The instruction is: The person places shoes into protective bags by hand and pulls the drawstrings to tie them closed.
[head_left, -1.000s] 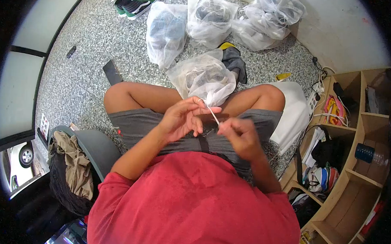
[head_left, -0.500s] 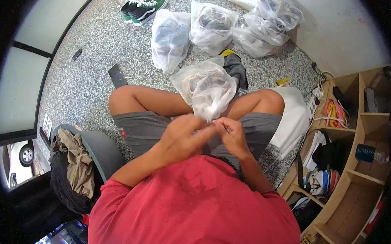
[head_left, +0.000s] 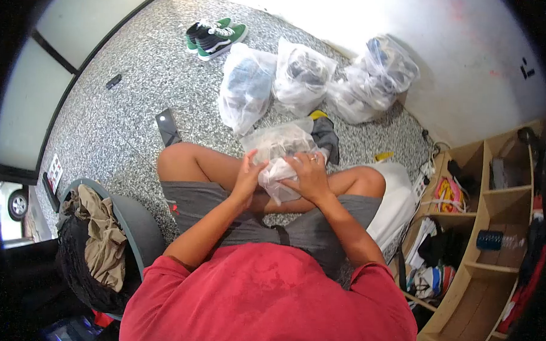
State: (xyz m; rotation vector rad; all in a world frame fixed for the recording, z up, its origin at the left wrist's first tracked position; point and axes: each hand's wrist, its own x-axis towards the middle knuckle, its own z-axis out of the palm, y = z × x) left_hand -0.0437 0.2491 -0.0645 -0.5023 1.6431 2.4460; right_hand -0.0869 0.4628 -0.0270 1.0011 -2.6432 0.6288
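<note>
A translucent white plastic bag (head_left: 277, 139), filled with something pale and greyish, rests between my bent legs. My left hand (head_left: 246, 177) grips its left side, fingers pointing up. Over its right side lies my right hand (head_left: 309, 176), with spread, curved fingers pressing on the plastic and a ring on one finger. Between both palms the bag is held, its tapered end hanging toward me. What is inside cannot be made out. Just behind the bag, a dark grey cloth item with a yellow part (head_left: 327, 136) lies on the floor.
Several filled plastic bags (head_left: 246, 88) stand ahead, near green-and-black shoes (head_left: 220, 39). A phone (head_left: 167, 127) lies by my left knee. To the left is a grey bin (head_left: 136, 217) with clothes; to the right, a wooden shelf (head_left: 471, 255) and white sheet (head_left: 395, 193).
My hands have moved from pinching the bag's gathered end to holding its two sides. The gathered end is free of my fingers. The camera view has tilted up slightly.
</note>
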